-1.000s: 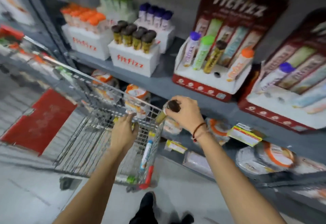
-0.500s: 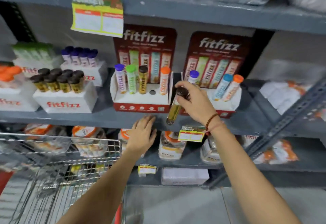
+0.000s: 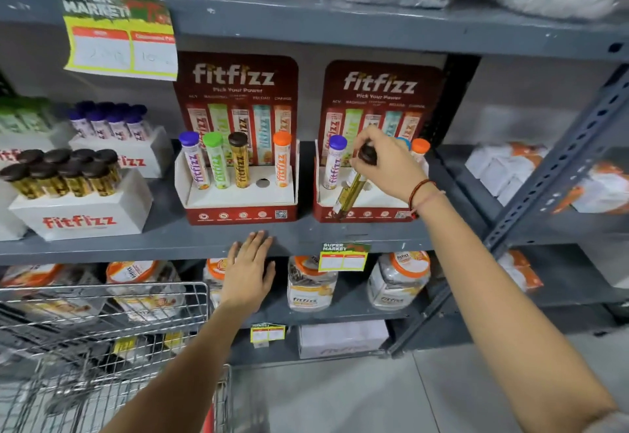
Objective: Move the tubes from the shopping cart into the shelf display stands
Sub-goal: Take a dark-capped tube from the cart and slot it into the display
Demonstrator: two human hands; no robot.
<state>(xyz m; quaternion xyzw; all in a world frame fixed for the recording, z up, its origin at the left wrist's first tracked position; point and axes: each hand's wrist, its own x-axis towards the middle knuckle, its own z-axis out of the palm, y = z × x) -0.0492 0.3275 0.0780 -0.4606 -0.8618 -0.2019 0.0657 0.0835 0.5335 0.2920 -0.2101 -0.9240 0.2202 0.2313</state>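
Note:
My right hand (image 3: 388,163) grips a gold tube with a dark brown cap (image 3: 350,190) by its top and holds it tilted in front of the right display stand (image 3: 360,209). That stand carries a purple-capped tube (image 3: 335,163) and, behind my hand, a blue-capped and an orange-capped one (image 3: 420,150). The left display stand (image 3: 238,201) holds purple, green, brown and orange-capped tubes, with one empty hole (image 3: 262,183). My left hand (image 3: 250,271) lies flat and open against the shelf's front edge (image 3: 170,247). The wire shopping cart (image 3: 102,340) is at the lower left.
White boxes of brown-capped tubes (image 3: 81,208) and purple-capped tubes (image 3: 122,146) stand on the same shelf to the left. Jars (image 3: 311,284) fill the shelf below. A slanted grey metal upright (image 3: 531,214) crosses the right side. A price sign (image 3: 119,37) hangs from the upper shelf.
My right hand has carried the gold tube from the cart up to the right stand. My left hand left the cart and now rests on the shelf edge. The view swung towards the shelf.

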